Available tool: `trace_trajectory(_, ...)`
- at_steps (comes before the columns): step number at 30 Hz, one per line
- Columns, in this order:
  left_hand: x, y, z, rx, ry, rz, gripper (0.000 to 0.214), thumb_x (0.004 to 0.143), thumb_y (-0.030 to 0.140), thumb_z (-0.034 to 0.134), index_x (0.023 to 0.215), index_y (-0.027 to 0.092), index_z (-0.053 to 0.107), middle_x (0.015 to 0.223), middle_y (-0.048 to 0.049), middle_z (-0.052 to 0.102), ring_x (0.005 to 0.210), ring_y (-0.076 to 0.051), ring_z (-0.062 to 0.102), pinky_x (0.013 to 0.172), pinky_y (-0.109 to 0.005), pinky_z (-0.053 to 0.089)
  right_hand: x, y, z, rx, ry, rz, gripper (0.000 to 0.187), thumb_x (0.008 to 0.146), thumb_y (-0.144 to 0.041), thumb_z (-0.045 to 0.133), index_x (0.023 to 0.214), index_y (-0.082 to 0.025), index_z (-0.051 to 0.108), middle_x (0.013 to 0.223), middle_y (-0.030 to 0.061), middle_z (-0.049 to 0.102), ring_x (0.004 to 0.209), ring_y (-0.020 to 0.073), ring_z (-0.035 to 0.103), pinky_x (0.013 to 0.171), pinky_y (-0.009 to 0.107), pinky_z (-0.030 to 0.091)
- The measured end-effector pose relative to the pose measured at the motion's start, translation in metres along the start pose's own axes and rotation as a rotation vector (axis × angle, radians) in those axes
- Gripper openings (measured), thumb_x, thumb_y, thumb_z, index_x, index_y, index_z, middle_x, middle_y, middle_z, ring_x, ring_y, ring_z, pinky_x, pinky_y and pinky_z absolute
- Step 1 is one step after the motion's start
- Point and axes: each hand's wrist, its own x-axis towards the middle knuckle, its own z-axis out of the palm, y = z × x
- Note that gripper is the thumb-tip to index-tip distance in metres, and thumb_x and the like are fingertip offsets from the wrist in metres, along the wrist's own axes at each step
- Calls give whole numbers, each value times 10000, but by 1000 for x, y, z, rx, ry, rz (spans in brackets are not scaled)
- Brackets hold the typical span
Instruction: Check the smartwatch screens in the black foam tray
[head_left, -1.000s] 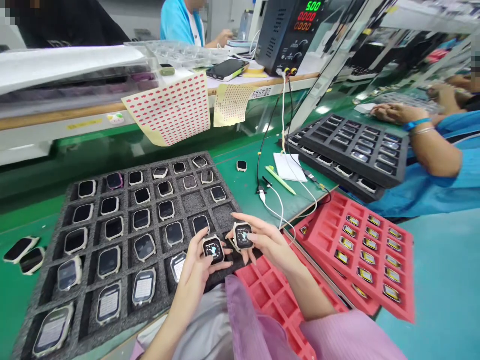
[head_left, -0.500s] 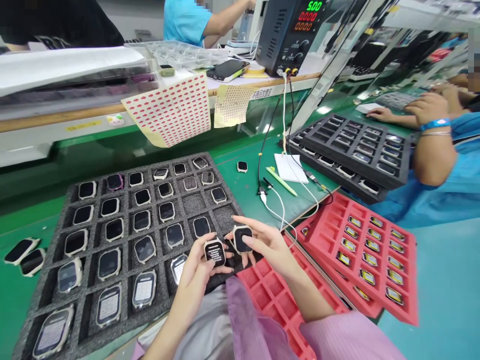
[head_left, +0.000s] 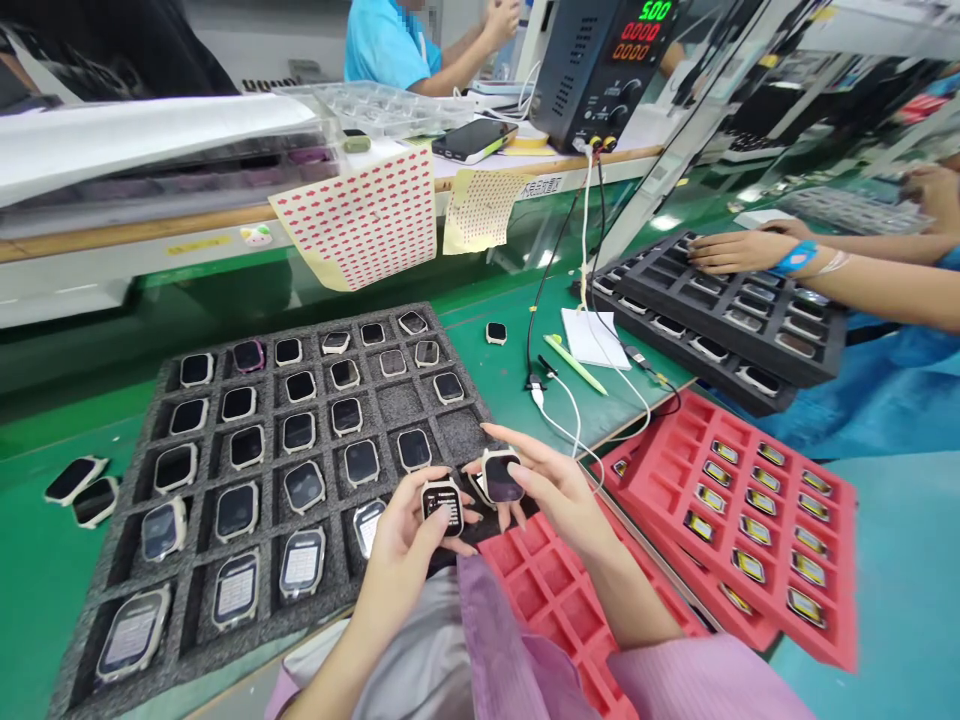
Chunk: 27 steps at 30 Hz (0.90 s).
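Note:
My left hand is closed around a smartwatch case whose dark screen shows white text; the thumb lies on the glass. My right hand grips another strapless smartwatch case with a dark screen, its thumb at the screen's right side. The two watches are held close together, just apart. Left of my hands lies a dark grey foam tray with several watch cases in its compartments, a few with lit screens. Below my right forearm is a red tray with bare compartments.
Stacked red trays hold small yellow-edged parts at right. Behind them, a co-worker's hand rests on black watch trays. A lone watch, a green pen, notepaper and cables lie ahead. A power supply stands on the shelf.
My left thumb has moved onto its watch's screen, and the text there looks different. The watch in my right hand has tilted. The co-worker's hand has reached onto the black tray.

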Motion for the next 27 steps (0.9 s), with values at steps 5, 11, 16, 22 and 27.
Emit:
trace_trajectory(5, -1, -2, 2, 20, -16, 32, 403, 818, 291, 631, 1186, 201, 494, 1043, -92, 626, 961, -247, 649, 715, -332, 585, 2, 0, -3, 54, -23, 19, 439, 906, -307, 551, 1324, -192, 481, 1100, 139, 661, 549, 132, 639, 398, 194, 468)
trace_trajectory(11, -5, 1, 12, 200, -40, 47, 669, 788, 174, 651, 1358, 215, 303, 1144, -95, 602, 1032, -220, 620, 921, -366, 494, 8, -2, -5, 236, -83, 38, 470, 895, -282, 576, 1338, -188, 453, 1181, 177, 619, 661, 159, 652, 464, 226, 511)
trace_trajectory(16, 1, 3, 16, 220, 16, 84, 579, 785, 181, 644, 1292, 211, 365, 967, -32, 604, 886, -170, 613, 798, -289, 497, 18, 5, -8, 286, -95, -11, 394, 832, -258, 675, 1208, -184, 579, 1032, 126, 676, 535, 116, 616, 460, 220, 507)
trace_trajectory(22, 14, -5, 15, 282, 172, 192, 364, 748, 261, 679, 1074, 203, 527, 811, 5, 567, 688, -152, 563, 621, -250, 472, 26, 6, -5, 333, -157, -26, 410, 853, -317, 643, 1230, -175, 567, 964, 126, 672, 480, 120, 605, 385, 215, 482)
trace_trajectory(27, 13, -2, 14, 346, 155, 200, 270, 773, 255, 640, 1024, 194, 559, 835, -16, 591, 655, -149, 559, 629, -260, 477, 30, 8, -3, 383, -195, -27, 359, 852, -266, 638, 1197, -171, 605, 948, 123, 671, 463, 98, 586, 358, 169, 439)
